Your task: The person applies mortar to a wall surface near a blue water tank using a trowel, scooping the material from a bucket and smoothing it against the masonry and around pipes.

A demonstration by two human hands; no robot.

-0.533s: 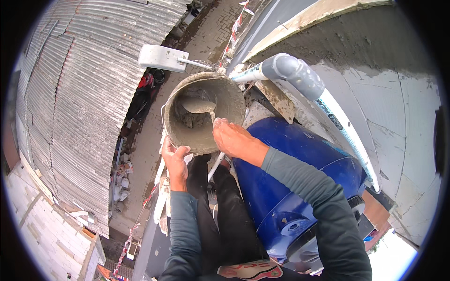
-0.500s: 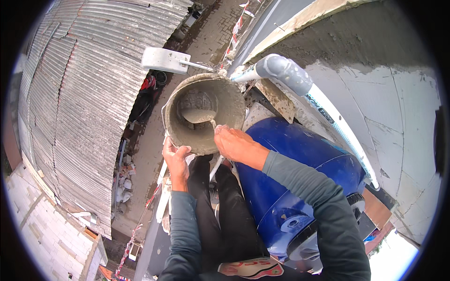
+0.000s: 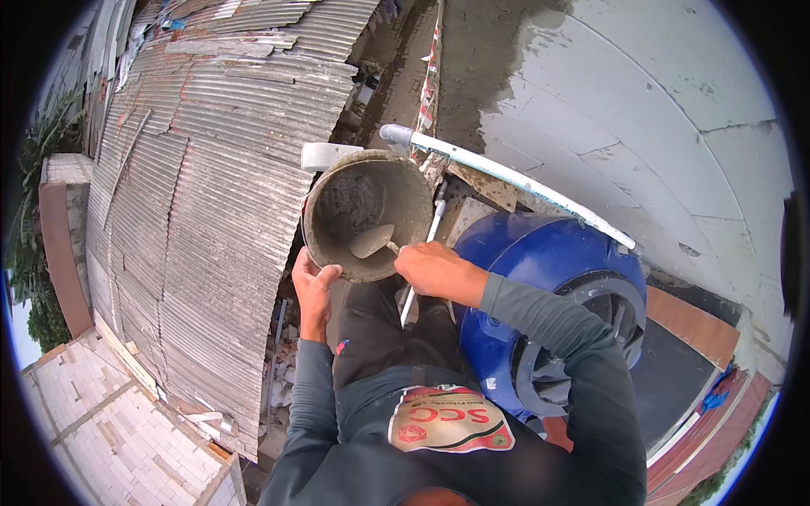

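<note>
A mortar-crusted bucket [image 3: 411, 196] is tipped so that its mouth faces me, with wet grey mortar [image 3: 348, 201] in its bottom. My left hand [image 3: 314, 291] is closed on the near left of its rim, the thumb lying over the edge. In my right hand [image 3: 440, 270] I grip the handle of a trowel [image 3: 371, 242], at the near right of the bucket. The trowel's mortar-smeared blade lies inside the mouth, close to the near wall. Most of the handle is hidden by my fingers.
Right of my legs stands a large blue plastic drum [image 3: 494, 274]. A white pipe [image 3: 523, 181] slants above it, beside a partly plastered grey wall [image 3: 624, 110]. Corrugated roofing [image 3: 228, 202] spreads below on the left. Red-and-white barrier tape [image 3: 429, 80] runs beyond the bucket.
The trowel blade has come nearer to me and turned within the bucket. My view has shifted, showing more of my torso. Both hands keep their grips.
</note>
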